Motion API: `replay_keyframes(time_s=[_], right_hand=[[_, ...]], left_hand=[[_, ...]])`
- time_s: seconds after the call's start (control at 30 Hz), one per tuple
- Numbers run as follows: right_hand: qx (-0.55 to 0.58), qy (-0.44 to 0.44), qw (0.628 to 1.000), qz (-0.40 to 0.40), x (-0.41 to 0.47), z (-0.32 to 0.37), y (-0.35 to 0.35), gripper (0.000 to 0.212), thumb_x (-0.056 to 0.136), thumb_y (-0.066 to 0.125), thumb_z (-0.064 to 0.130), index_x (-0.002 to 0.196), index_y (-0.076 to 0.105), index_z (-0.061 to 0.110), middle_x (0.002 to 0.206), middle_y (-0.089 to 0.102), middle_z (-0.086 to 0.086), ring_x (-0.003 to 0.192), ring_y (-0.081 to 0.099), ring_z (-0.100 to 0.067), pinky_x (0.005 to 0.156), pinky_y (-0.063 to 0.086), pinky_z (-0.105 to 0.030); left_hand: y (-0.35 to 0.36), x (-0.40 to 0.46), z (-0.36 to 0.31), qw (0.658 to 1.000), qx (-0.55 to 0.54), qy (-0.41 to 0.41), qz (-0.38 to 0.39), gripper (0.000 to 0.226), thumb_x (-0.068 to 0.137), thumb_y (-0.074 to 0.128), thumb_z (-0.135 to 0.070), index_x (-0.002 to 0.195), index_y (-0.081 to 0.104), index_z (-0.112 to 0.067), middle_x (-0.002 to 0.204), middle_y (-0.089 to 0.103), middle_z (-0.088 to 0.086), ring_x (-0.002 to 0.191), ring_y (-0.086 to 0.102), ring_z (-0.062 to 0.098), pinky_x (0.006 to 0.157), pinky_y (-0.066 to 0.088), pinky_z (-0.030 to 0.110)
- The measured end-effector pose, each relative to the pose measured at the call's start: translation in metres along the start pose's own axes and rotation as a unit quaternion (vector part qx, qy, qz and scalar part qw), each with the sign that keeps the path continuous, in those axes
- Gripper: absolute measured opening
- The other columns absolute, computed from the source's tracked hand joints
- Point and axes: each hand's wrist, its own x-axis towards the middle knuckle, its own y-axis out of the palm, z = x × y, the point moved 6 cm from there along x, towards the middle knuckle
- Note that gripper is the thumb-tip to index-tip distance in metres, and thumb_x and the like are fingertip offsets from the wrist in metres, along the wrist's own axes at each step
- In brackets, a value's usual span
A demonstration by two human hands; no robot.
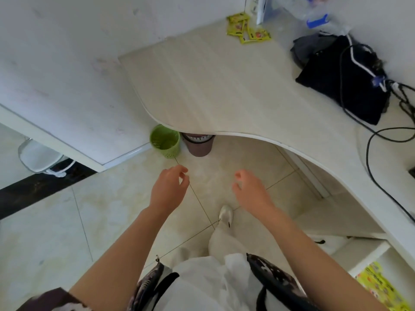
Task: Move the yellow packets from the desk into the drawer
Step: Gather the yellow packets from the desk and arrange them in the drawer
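Several yellow packets [247,28] lie overlapping at the far corner of the pale curved desk [215,86], near the white wall [67,52]. More fill the open drawer [381,286], lower right. Left hand [169,187] and right hand [251,189] hover over floor tiles [56,232], fingers loosely curled, holding nothing.

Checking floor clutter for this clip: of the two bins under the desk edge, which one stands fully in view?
The green bin, a perforated one on the left, shows its whole open rim. The dark bin beside it is partly hidden under the desk edge.
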Motion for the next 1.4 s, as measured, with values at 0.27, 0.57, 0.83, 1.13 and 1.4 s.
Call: replay_keyframes(time_s=[0.27, 0.57, 0.83, 1.13, 1.4], right_hand=[[-0.026, -0.04, 0.998, -0.032, 0.132, 0.011, -0.099, 0.033, 0.095, 0.048, 0.02, 0.126, 0.051, 0.011, 0.124, 0.057, -0.006, 0.112, 0.055, -0.021, 0.093, 0.042, -0.031], [-0.034, -0.038, 0.999, -0.016, 0.245, 0.021, -0.155, 0.032, 0.097, 0.046, 0.024, 0.127, 0.05, 0.013, 0.124, 0.056, -0.004, 0.113, 0.054, -0.019, 0.094, 0.039, -0.027], [-0.006, -0.005, 0.999, -0.034, 0.326, 0.019, -0.185, 0.03, 0.096, 0.048, 0.024, 0.124, 0.052, 0.013, 0.122, 0.058, -0.005, 0.107, 0.054, -0.018, 0.086, 0.037, -0.023], [0.022, 0.071, 0.993, -0.086, 0.384, 0.0, -0.221, 0.027, 0.095, 0.052, 0.022, 0.12, 0.055, 0.012, 0.118, 0.061, -0.006, 0.103, 0.055, -0.019, 0.084, 0.035, -0.023], [0.012, 0.097, 0.993, -0.068, 0.427, -0.013, -0.23, 0.026, 0.094, 0.053, 0.02, 0.117, 0.056, 0.01, 0.115, 0.062, -0.007, 0.106, 0.057, -0.023, 0.087, 0.038, -0.023]], left_hand=[[-0.022, 0.124, -0.029, 1.0, -0.009, 0.003, -0.02, 0.022, 0.093, 0.055, -0.025, 0.111, 0.065, -0.018, 0.1, 0.067, -0.004, 0.097, 0.06, 0.014, 0.079, 0.045, 0.026], [-0.021, 0.256, -0.068, 1.0, 0.02, 0.013, 0.005, 0.019, 0.093, 0.054, -0.025, 0.108, 0.065, -0.021, 0.098, 0.067, -0.008, 0.1, 0.058, 0.014, 0.082, 0.048, 0.031], [-0.02, 0.353, -0.093, 0.998, 0.024, 0.037, 0.042, 0.028, 0.095, 0.052, -0.029, 0.122, 0.055, -0.023, 0.093, 0.06, -0.012, 0.103, 0.056, 0.017, 0.082, 0.048, 0.034], [-0.021, 0.446, -0.124, 0.988, 0.039, 0.115, 0.09, 0.034, 0.095, 0.05, -0.033, 0.128, 0.047, -0.024, 0.108, 0.062, -0.005, 0.106, 0.056, 0.019, 0.086, 0.05, 0.039], [-0.011, 0.517, -0.153, 0.981, 0.064, 0.133, 0.124, 0.035, 0.095, 0.05, -0.031, 0.129, 0.046, -0.025, 0.115, 0.059, -0.003, 0.108, 0.056, 0.019, 0.087, 0.049, 0.038]])
